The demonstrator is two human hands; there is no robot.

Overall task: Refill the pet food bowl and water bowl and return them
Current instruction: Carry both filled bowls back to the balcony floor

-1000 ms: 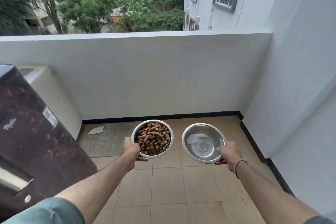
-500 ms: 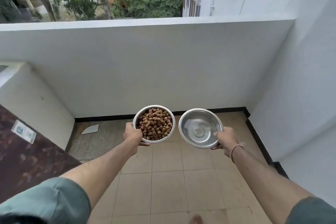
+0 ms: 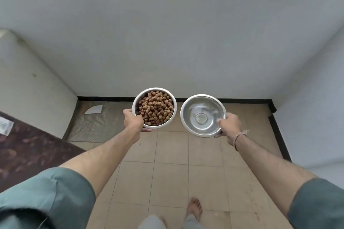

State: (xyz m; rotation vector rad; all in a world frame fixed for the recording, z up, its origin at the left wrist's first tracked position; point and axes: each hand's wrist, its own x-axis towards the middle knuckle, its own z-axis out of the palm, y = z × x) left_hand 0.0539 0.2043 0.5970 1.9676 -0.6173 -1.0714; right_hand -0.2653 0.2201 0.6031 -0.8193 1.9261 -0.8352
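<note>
Two steel bowls are held out in front of me above a tiled balcony floor. The food bowl on the left is heaped with brown kibble, and my left hand grips its near rim. The water bowl on the right is shiny inside with clear water over its bottom; my right hand holds its near right rim. Both bowls are level and a small gap separates them.
A white parapet wall closes the balcony ahead, with white walls left and right. A dark brown cabinet top juts in at the left. A ribbed mat with a white tile piece lies in the far left corner. My bare foot stands on the beige tiles.
My view has tilted down and I have stepped forward: the trees and building have left the top of the frame, my foot shows below, and both bowls stay gripped, held level.
</note>
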